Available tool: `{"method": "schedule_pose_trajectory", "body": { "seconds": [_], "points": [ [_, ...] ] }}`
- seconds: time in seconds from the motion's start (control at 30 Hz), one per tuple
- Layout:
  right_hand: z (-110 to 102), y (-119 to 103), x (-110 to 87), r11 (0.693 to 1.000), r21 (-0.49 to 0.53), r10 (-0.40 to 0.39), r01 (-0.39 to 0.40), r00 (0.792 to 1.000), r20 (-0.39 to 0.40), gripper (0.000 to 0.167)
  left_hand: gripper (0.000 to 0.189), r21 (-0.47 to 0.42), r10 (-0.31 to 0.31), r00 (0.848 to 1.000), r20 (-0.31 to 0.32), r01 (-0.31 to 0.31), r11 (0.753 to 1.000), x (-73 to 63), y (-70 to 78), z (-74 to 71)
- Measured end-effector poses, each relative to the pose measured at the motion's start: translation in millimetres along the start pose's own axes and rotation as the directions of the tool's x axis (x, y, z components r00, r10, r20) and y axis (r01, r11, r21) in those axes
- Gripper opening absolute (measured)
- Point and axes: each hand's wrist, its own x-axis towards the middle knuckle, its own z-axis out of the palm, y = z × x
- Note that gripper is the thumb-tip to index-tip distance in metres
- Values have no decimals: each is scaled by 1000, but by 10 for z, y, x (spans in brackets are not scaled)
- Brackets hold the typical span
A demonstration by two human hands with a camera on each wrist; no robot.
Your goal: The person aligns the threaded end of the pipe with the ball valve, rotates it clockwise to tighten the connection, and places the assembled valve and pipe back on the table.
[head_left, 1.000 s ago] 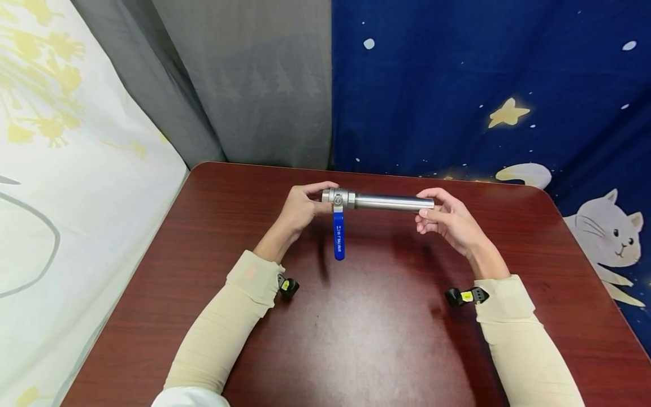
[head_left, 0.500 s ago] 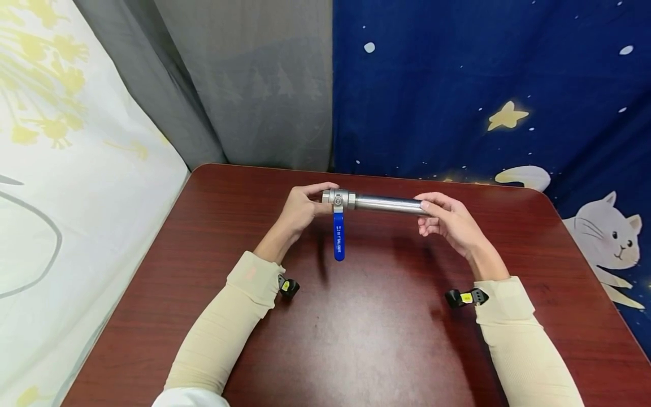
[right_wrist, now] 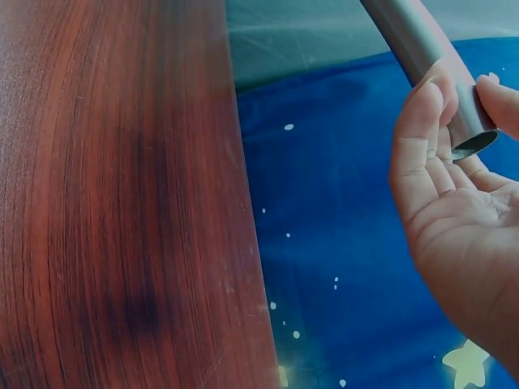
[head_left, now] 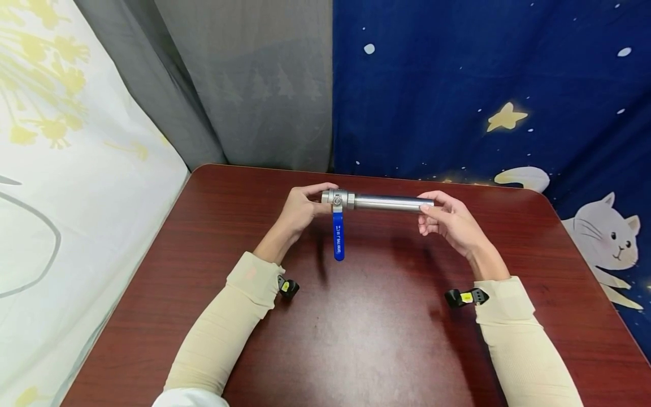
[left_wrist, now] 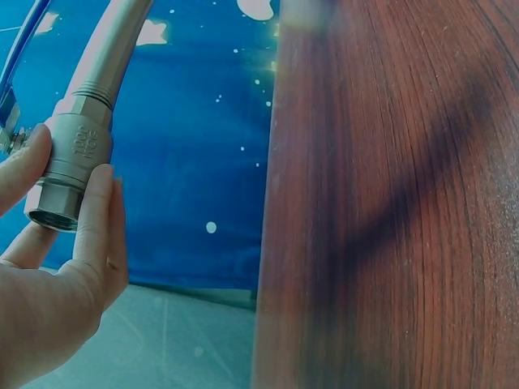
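Note:
A steel ball valve (head_left: 343,198) with a blue lever handle (head_left: 338,236) is held above the table, its lever pointing toward me. My left hand (head_left: 299,210) grips the valve body, thumb on one side and fingers on the other; the left wrist view shows the open hex end (left_wrist: 55,204) facing the palm. From the valve's right side runs a straight steel pipe (head_left: 389,203), joined at a threaded end (left_wrist: 96,91). My right hand (head_left: 450,221) pinches the pipe's far end between thumb and fingers. In the right wrist view the pipe's hollow mouth (right_wrist: 474,144) points at the palm.
The dark red wooden table (head_left: 366,339) lies below both hands. Behind its far edge hang a grey curtain (head_left: 254,85) and a blue curtain (head_left: 432,85) with stars and a cat. A white patterned cloth (head_left: 76,198) hangs at the left.
My right thumb and fingers have shifted on the pipe's end, pressing further over it and then drawing back. The left hand and the valve have stayed almost in place.

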Motion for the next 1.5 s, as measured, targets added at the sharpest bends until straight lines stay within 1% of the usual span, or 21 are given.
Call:
{"method": "schedule_pose_trajectory", "body": {
  "seconds": [0.17, 0.27, 0.37, 0.43, 0.5, 0.63, 0.7, 0.77, 0.93, 1.13, 1.27, 1.37, 1.43, 1.5],
  "points": [
    [30, -3, 11, 999, -22, 38, -40, 997, -71, 12, 38, 5, 9, 1000, -2, -9, 1000, 6, -10, 2],
    [39, -3, 19, 996, -51, 60, -66, 991, -116, 13, 38, 4, 14, 1000, -3, -14, 1000, 10, -13, 7],
    [40, -7, 20, 994, -72, 68, -78, 989, -135, 14, 39, 4, 14, 1000, -4, -14, 1000, 10, -17, 8],
    [43, -14, 17, 995, -73, 56, -65, 991, -119, 14, 39, 2, 14, 1000, -4, -14, 1000, 9, -18, 7],
    [39, -18, 10, 998, -58, 31, -36, 996, -85, 15, 39, 2, 15, 1000, -3, -15, 1000, 12, -25, 7],
    [27, -25, -1, 999, -31, -22, 22, 1000, -15, 28, 38, 8, 17, 1000, -5, -17, 1000, 19, -31, 7],
    [17, -24, -2, 999, -20, -30, 30, 1000, 4, 29, 39, 8, 19, 1000, -7, -19, 1000, 21, -33, 5],
    [9, -22, -3, 999, -18, -26, 26, 1000, 13, 25, 40, 5, 21, 1000, -7, -21, 1000, 20, -28, 4],
    [5, -22, -5, 1000, -31, 4, -4, 1000, -5, 20, 42, -2, 18, 1000, -7, -18, 1000, 16, -16, 3],
    [27, -26, 3, 995, -71, 58, -65, 994, -90, 15, 41, 4, 22, 1000, -8, -22, 1000, 13, -6, 9],
    [38, -31, 9, 992, -94, 75, -88, 988, -134, 17, 42, 5, 28, 1000, -11, -28, 1000, 16, -4, 14],
    [41, -39, 9, 993, -95, 62, -74, 990, -124, 17, 43, 7, 33, 999, -12, -33, 999, 21, -9, 14],
    [35, -42, 6, 995, -84, 41, -48, 995, -90, 19, 43, 10, 35, 999, -13, -34, 999, 20, -8, 15],
    [27, -45, 3, 998, -68, 13, -17, 999, -52, 26, 42, 11, 32, 999, -15, -32, 999, 21, -9, 14]
  ]
}}
